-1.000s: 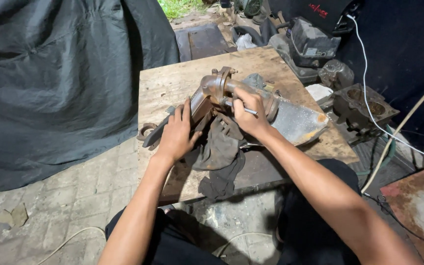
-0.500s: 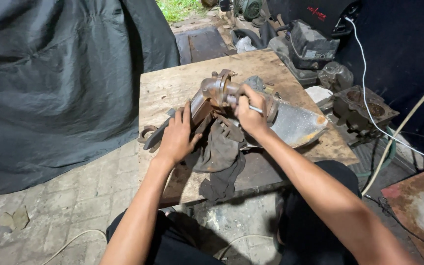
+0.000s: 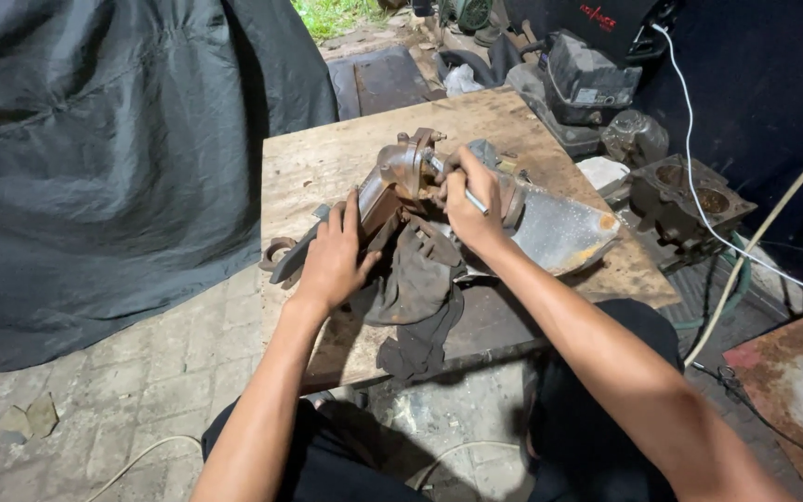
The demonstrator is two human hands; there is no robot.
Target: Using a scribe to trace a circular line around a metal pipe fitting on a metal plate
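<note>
We press our left hand (image 3: 332,260) flat on the rusty part (image 3: 401,177) lying on the table (image 3: 327,158), while our right hand (image 3: 467,200) grips a metal tool (image 3: 457,186). If the tool slips, knuckles could hit rust.

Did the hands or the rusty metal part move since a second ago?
Hardly anything moved. The left hand still presses on the rusty part, and the right hand still grips a thin metal tool against it. The dark rag stays underneath.
</note>
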